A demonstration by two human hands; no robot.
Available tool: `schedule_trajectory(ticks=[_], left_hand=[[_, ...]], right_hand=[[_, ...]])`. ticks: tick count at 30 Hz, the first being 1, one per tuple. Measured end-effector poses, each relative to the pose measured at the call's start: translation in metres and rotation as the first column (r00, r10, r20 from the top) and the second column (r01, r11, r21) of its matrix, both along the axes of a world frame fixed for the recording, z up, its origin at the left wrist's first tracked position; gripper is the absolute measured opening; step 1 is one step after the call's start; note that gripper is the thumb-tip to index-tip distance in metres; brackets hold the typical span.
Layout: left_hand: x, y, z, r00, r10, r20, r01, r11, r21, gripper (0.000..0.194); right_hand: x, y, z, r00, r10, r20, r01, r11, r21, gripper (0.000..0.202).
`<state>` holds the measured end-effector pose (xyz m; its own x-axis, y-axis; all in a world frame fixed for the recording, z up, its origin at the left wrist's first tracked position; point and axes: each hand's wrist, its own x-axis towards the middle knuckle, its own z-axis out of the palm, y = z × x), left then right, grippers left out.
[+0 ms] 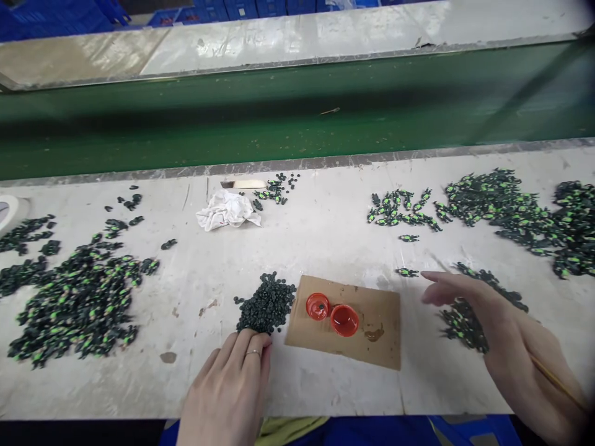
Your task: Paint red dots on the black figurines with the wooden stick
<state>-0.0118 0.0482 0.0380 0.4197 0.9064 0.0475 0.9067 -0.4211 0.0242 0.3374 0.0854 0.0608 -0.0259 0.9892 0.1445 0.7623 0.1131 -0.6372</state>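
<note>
My left hand, a ring on one finger, rests with fingers pressed together at the near edge of a pile of small black discs; its fingertips are hidden. My right hand holds a thin wooden stick against its palm, thumb and forefinger reaching toward a small black-and-green figure without touching it. Between my hands lies a piece of brown cardboard. On it stand a red cup with reddish liquid and a smaller red cup with a dark bit inside.
Heaps of black-and-green pieces lie at the left and back right. A crumpled white cloth and a pale-handled tool are behind the discs. A green belt crosses beyond the table. White tape sits far left.
</note>
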Motion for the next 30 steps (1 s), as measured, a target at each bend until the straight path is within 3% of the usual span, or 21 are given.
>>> schedule_trajectory(ticks=[2, 6, 9, 14, 20, 23, 27, 30], left_hand=[[0.002, -0.001, 0.001, 1.0, -0.025, 0.009, 0.025, 0.999, -0.019, 0.012], [0.015, -0.003, 0.004, 0.972, 0.009, 0.234, 0.021, 0.992, -0.128, 0.012], [0.029, -0.007, 0.001, 0.928, 0.013, 0.371, 0.051, 0.985, -0.163, 0.012], [0.043, -0.015, -0.016, 0.963, -0.048, 0.265, 0.058, 0.998, -0.031, 0.012], [0.042, -0.018, -0.022, 0.977, -0.047, 0.209, 0.057, 0.997, -0.042, 0.017], [0.044, -0.018, -0.017, 0.961, 0.003, 0.278, 0.02, 0.997, -0.08, 0.016], [0.052, -0.016, -0.006, 0.875, 0.154, 0.459, -0.062, 0.976, -0.208, 0.014], [0.057, -0.015, -0.007, 0.822, 0.179, 0.54, -0.039, 0.965, -0.26, 0.015]], right_hand=[[-0.008, -0.003, 0.006, 0.992, 0.074, -0.106, -0.079, 0.996, -0.043, 0.044], [-0.03, -0.003, 0.024, 0.94, 0.139, -0.313, -0.213, 0.953, -0.217, 0.013], [-0.044, 0.003, 0.029, 0.881, 0.24, -0.408, -0.337, 0.923, -0.184, 0.01], [-0.06, 0.009, 0.012, 0.909, 0.316, -0.27, -0.3, 0.949, 0.099, 0.02], [-0.071, 0.007, -0.006, 0.895, 0.396, -0.205, -0.372, 0.917, 0.144, 0.022], [-0.071, 0.007, -0.01, 0.889, 0.42, -0.182, -0.399, 0.906, 0.139, 0.02], [-0.07, 0.007, -0.013, 0.886, 0.432, -0.169, -0.414, 0.9, 0.133, 0.021], [-0.07, 0.006, -0.015, 0.884, 0.432, -0.179, -0.414, 0.901, 0.132, 0.021]])
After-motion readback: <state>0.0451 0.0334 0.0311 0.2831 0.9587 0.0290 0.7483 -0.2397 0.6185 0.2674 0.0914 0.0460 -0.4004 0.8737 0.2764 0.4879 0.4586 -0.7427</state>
